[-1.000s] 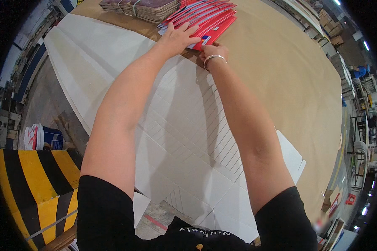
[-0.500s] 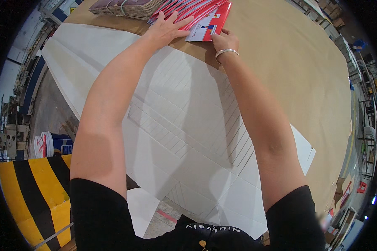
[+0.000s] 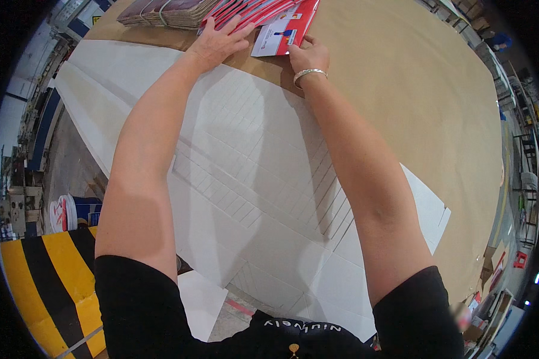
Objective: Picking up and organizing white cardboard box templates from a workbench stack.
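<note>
Pinching a card (image 3: 275,40) at the top centre of the head view, your right hand (image 3: 310,57) has thumb and fingers closed on its lower right edge. Your left hand (image 3: 214,46), apart from the right, is spread, fingertips against the red fan (image 3: 251,11) at the top; any grip underneath is hidden, so can't tell. Tied bundle (image 3: 167,13), upper left, beside the fan. White sheet (image 3: 251,149) through the centre, over brown paper (image 3: 413,107). Progress, as judged: one card juts out from the fan; several pieces lie overlapped by your left fingers, apparently unsorted. Bundle bound, untouched by either hand. Finished count: can't tell.
</note>
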